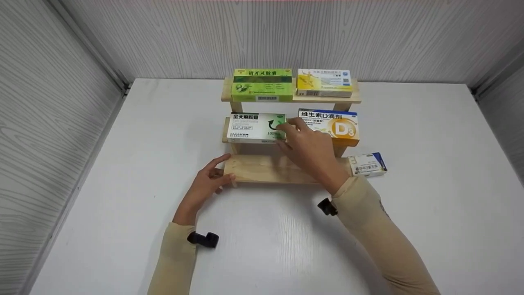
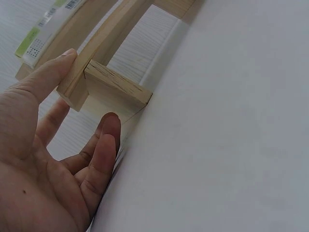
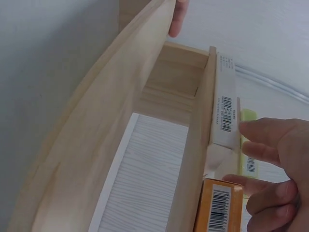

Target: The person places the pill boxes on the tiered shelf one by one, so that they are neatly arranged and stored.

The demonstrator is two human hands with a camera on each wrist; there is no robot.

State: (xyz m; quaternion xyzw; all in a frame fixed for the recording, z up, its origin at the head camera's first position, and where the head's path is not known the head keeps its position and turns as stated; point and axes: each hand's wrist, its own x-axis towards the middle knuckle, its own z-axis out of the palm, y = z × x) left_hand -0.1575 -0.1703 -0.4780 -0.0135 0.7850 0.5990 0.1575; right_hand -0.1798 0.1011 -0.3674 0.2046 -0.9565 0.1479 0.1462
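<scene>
A three-tier wooden rack (image 1: 262,168) stands on the white table. My left hand (image 1: 206,180) grips the left end of its bottom board, thumb on the front edge. On the middle tier, a white-and-green medicine box (image 1: 251,128) leans at the left. My right hand (image 1: 309,143) reaches over the bottom tier, its fingertips touching that box's front near the right end. To the right of the hand stands the orange-and-white vitamin D box (image 1: 346,128), partly covered by it. In the right wrist view, the fingers sit beside the white box's barcoded edge (image 3: 227,113).
The top tier holds a green medicine box (image 1: 262,85) and a yellow-and-white box (image 1: 324,83). A small white-and-blue box (image 1: 368,164) lies at the rack's lower right end. A grey wood-grain wall (image 1: 286,37) rises behind the table.
</scene>
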